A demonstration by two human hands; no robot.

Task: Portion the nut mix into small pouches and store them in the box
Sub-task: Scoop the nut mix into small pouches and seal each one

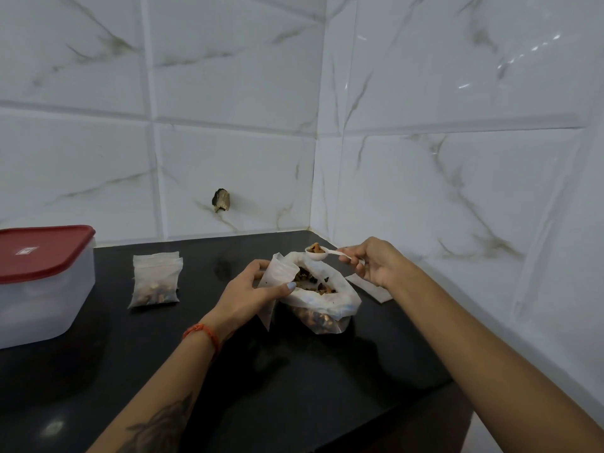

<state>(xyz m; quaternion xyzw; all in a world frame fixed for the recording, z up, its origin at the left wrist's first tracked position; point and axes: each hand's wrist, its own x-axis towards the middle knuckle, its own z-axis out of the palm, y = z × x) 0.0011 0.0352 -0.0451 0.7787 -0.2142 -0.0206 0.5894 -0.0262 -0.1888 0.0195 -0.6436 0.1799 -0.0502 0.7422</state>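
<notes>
two hands at work over the big bag of nut mix (318, 299), standing on the dark tabletop (294, 387), mouth up and folded open. nearest the bag, on its left: left hand (251, 289), grip closed on a small pouch (277, 273), thumb and fingers pinching its wall, pouch mouth pointing up and toward the bag, long axis roughly upright with a slight lean. just past the bag's far rim: right hand (369, 261), grip closed on the handle of a white spoon (322, 251), bowl loaded with nuts, held level, long axis running left to right, bowl end pointing left toward the pouch. best done by keeping the spoon level, spreading the pouch mouth wider with the thumb, bringing the bowl right over the opening above the bag so spills drop back in, then tipping slowly. well left of the bag: filled pouches (155, 279) lying flat in a small stack. farther left still: clear box (42, 289), red lid on. right of the bag, flat spare pouches (369, 289), probably empty.
</notes>
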